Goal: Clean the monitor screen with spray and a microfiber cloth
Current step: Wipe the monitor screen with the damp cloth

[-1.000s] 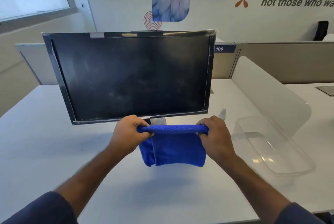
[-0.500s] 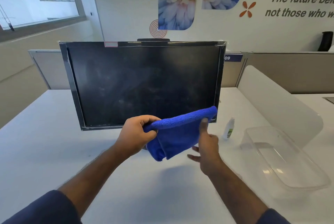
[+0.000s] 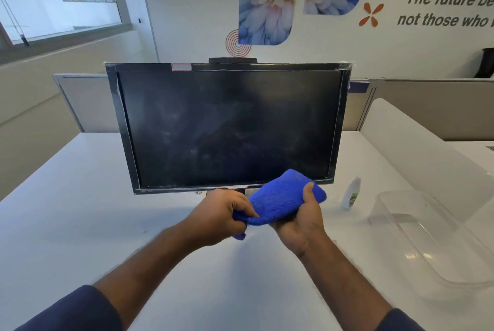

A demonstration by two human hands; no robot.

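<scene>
A black monitor (image 3: 227, 127) stands upright on the white desk (image 3: 80, 223), its dark screen smudged and dusty. In front of its lower edge I hold a folded blue microfiber cloth (image 3: 278, 197) with both hands. My left hand (image 3: 222, 213) pinches the cloth's left end. My right hand (image 3: 302, 221) cups it from below, thumb pressed on top. A small white spray bottle (image 3: 351, 193) with a green label stands on the desk to the right of the monitor, apart from both hands.
A clear plastic bin (image 3: 433, 239) sits on the desk at the right. Behind it rises a translucent white divider panel (image 3: 417, 143). Grey cubicle partitions (image 3: 88, 103) run along the back edge of the desk.
The cloth went from stretched flat between both hands to folded into a pad. My right hand let go, moved under it and now cups it. The view has tilted up.
</scene>
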